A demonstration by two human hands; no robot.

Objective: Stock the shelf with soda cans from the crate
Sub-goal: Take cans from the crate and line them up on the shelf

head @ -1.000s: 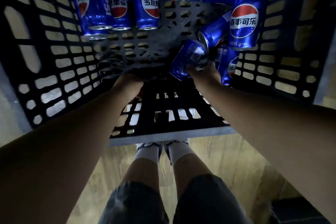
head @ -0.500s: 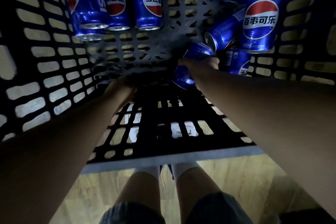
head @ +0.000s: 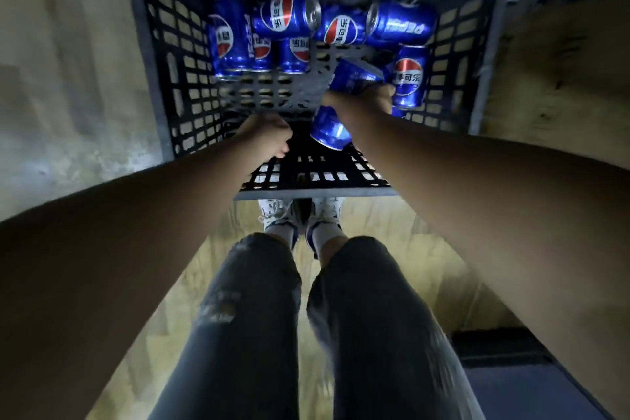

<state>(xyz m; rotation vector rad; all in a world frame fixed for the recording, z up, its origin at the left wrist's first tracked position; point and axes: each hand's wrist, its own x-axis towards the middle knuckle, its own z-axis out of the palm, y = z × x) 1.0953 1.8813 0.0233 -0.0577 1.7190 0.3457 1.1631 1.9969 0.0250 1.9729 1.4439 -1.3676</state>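
Pale wooden floor (head: 562, 72) surrounds a black lattice crate (head: 191, 85) as a person bends over it to pull soda stock. The right hand (head: 363, 102) has its fingers wrapped round a blue can (head: 330, 129), whose end juts out below the knuckles toward the crate's near wall. Blue metal above the hand may be the same can or a second one; blur hides which. The left hand (head: 269, 135) is curled into a fist low over the near part of the crate, thumb tucked under, and whether it holds anything cannot be told.

A neighbouring can (head: 407, 77) sits just beside the right hand. Farther out, the remaining cans (head: 289, 19) are jumbled along the far wall, a few lying sideways on top of others. The shelf is out of view.

The likeliest trouble is a slip. A smooth can gripped one-handed could slide free as it clears the rim and land on the white shoes (head: 272, 215) directly below, or on the floor, denting it and shaking the soda. Lifting out could also clip the neighbouring can. The sideways cans look ready to roll into the cleared floor of the crate.
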